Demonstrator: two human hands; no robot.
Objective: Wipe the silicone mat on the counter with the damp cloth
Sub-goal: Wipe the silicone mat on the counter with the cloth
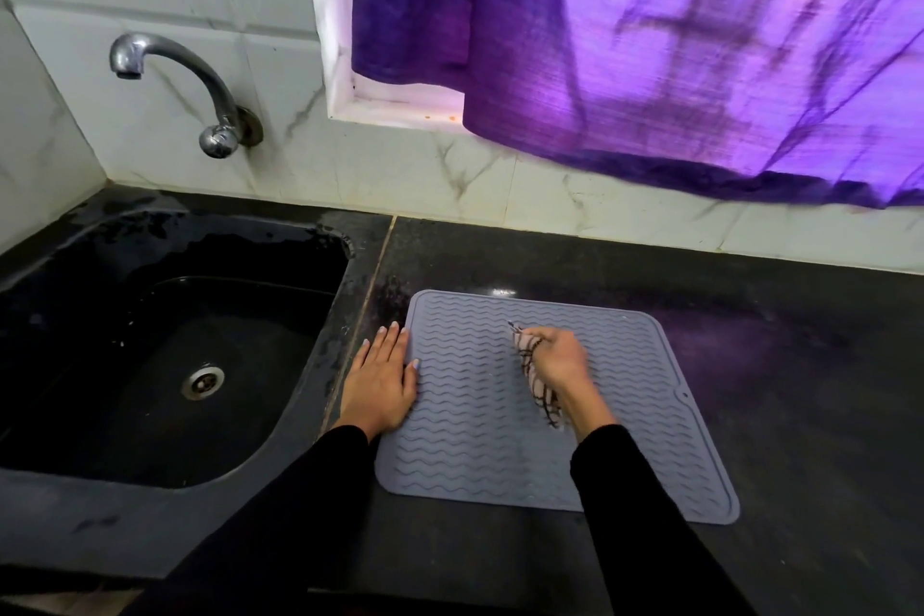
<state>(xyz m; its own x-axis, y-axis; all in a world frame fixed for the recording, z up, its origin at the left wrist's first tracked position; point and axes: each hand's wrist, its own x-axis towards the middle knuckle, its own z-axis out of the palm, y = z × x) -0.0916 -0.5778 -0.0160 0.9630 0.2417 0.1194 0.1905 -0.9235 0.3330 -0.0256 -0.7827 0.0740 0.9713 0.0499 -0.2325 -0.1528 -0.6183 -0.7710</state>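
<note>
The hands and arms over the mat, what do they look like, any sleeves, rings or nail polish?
Both arms wear long, close-fitting black sleeves that end at the wrists, leaving the hands bare. The left hand has pale, light-coloured nails, plain to see on the fingertips. No ring, watch or bracelet shows on it. The right hand is slightly blurred, so its nails and any jewellery cannot be made out.

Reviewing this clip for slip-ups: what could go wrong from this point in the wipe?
1. The left hand pins only the silicone mat's left edge; the free right side may skid or bunch.
2. The right hand grips the damp cloth bunched up, so strokes may miss patches and the wavy grooves.
</note>
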